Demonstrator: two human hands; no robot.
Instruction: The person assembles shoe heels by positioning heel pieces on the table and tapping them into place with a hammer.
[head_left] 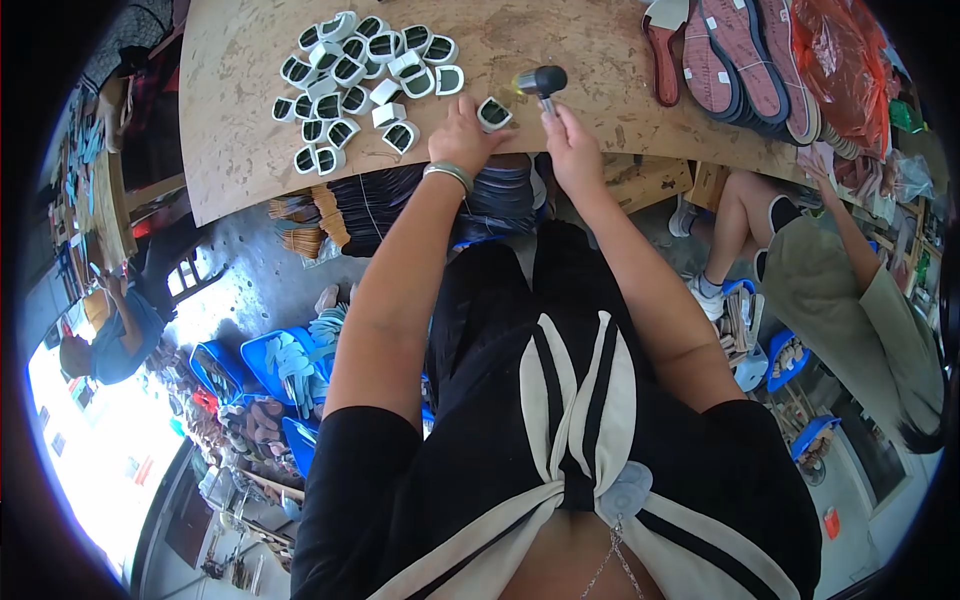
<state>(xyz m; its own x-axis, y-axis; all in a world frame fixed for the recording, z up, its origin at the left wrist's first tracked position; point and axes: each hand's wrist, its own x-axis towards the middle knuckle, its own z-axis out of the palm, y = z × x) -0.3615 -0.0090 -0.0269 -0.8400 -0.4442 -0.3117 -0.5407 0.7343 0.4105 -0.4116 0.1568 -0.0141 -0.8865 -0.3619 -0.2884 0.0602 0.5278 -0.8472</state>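
Note:
My right hand (574, 150) is closed round the handle of a small mallet (543, 80), whose black head is above the wooden table (600, 50). My left hand (462, 137), with a bangle at the wrist, rests at the table's near edge with index finger and thumb apart. Between its fingers and the mallet lies one white, dark-centred curved piece (494, 114), close to the thumb; whether they touch is unclear. Left of that hand, several similar white pieces (350, 70) are spread in a loose cluster, some on their sides.
Bundled soles (720, 60) and a red plastic bag (840, 70) lie at the table's right. Stacked dark material (390, 205) sits under its edge. A seated person (840, 290) is at the right, another person (130, 330) at the far left. Blue crates (285, 360) stand on the floor.

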